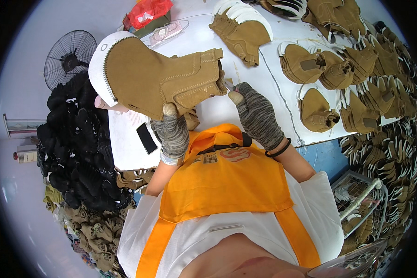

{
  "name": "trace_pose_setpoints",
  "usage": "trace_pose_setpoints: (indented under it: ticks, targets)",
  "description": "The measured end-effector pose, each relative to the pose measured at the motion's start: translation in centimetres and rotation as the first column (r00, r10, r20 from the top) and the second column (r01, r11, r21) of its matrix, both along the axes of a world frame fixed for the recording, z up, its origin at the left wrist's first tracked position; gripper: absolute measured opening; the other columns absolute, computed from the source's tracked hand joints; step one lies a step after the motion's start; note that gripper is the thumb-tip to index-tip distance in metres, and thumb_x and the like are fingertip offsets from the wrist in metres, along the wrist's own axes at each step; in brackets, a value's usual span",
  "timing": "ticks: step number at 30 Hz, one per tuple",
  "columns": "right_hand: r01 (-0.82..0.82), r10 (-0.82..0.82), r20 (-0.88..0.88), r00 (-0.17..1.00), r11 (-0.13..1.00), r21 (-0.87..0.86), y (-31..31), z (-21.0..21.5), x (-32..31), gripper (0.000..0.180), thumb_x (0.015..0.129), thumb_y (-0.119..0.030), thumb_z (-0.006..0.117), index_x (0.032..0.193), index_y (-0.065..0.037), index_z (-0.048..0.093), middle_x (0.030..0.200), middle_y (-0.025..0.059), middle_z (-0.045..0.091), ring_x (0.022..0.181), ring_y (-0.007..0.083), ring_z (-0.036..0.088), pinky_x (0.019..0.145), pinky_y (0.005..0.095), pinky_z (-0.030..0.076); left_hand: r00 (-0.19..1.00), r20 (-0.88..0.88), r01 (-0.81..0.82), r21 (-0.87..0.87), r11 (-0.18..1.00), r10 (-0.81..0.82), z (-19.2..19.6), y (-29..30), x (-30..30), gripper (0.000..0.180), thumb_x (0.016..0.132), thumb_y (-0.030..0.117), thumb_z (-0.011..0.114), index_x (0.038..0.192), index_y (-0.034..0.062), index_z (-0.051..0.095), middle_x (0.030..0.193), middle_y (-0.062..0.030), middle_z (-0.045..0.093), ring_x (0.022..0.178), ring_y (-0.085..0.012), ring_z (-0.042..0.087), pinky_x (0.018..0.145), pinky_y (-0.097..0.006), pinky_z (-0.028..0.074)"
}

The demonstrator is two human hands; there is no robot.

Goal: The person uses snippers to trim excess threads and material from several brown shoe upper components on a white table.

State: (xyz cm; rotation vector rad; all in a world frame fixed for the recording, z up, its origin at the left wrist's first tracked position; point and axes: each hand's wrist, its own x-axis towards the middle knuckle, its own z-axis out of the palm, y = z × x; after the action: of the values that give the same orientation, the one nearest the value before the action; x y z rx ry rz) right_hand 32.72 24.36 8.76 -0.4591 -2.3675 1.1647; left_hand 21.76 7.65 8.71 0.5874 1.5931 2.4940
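Note:
A tan boot upper (148, 76) with stitched seams and a white toe piece hangs above the table at the left. My left hand (171, 134), in a grey knitted glove with bare fingertips, grips its lower edge, thumb in front and the other fingers mostly hidden behind. My right hand (257, 111), gloved alike, is closed on a small metal tool (229, 85). Only a short blade-like tip of that tool shows, pointing at the open top edge of the upper; whether it touches is hard to tell.
On the white table (245, 99) lie a black phone (146, 138), a stack of tan uppers (243, 32) and several more uppers (317, 109) at the right. Black uppers (78, 153) are heaped at the left beside a fan (69, 60). A wire cart (363, 199) stands at the lower right.

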Motion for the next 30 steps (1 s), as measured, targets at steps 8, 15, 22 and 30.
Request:
trace_pose_setpoints:
  ticks: [8, 15, 22, 30]
  targets:
    - [0.010, -0.009, 0.008, 1.000, 0.998, -0.059, 0.1, -0.4, -0.2, 0.024, 0.093, -0.027, 0.052, 0.095, -0.003, 0.055, 0.076, 0.0169, 0.060, 0.069, 0.0357, 0.059, 0.061, 0.0405, 0.047, 0.996, 0.058, 0.074, -0.026, 0.997, -0.072, -0.3, -0.7, 0.0, 0.073, 0.083, 0.042, 0.067, 0.134, 0.0012, 0.035, 0.128, -0.0105, 0.046, 0.115, -0.0231, 0.049, 0.101, -0.038, 0.038]
    - [0.017, -0.032, -0.078, 0.996, 0.982, -0.189, 0.0, -0.1, -0.1, 0.026, 0.093, -0.028, 0.053, 0.094, -0.002, 0.055, 0.080, 0.0158, 0.060, 0.071, 0.0330, 0.058, 0.065, 0.0366, 0.048, 0.997, 0.038, 0.068, -0.036, 0.997, -0.067, 0.2, -0.6, 0.1, 0.072, 0.083, 0.044, 0.066, 0.133, 0.0008, 0.037, 0.127, -0.0104, 0.047, 0.115, -0.0222, 0.048, 0.102, -0.037, 0.038]
    - [0.010, -0.084, -0.211, 0.974, 0.944, -0.331, 1.0, -0.2, 0.1, 0.025, 0.093, -0.026, 0.055, 0.100, -0.001, 0.055, 0.077, 0.0128, 0.058, 0.068, 0.0233, 0.053, 0.066, 0.0316, 0.046, 0.953, 0.243, 0.135, 0.194, 0.972, -0.181, -0.5, -0.9, -0.7, 0.060, 0.090, 0.037, 0.058, 0.135, 0.0031, 0.037, 0.135, -0.0114, 0.043, 0.123, -0.0266, 0.044, 0.106, -0.041, 0.034]
    - [0.001, -0.087, -0.135, 0.987, 0.844, -0.536, 1.7, -0.4, 1.6, 0.026, 0.095, -0.028, 0.055, 0.100, -0.002, 0.055, 0.077, 0.0031, 0.053, 0.073, 0.0108, 0.045, 0.069, 0.0264, 0.042, 0.637, 0.254, 0.391, 0.707, 0.589, -0.728, -1.9, -0.4, -1.0, 0.047, 0.099, 0.037, 0.033, 0.140, 0.0121, 0.033, 0.140, -0.0117, 0.039, 0.127, -0.0298, 0.040, 0.108, -0.048, 0.032]
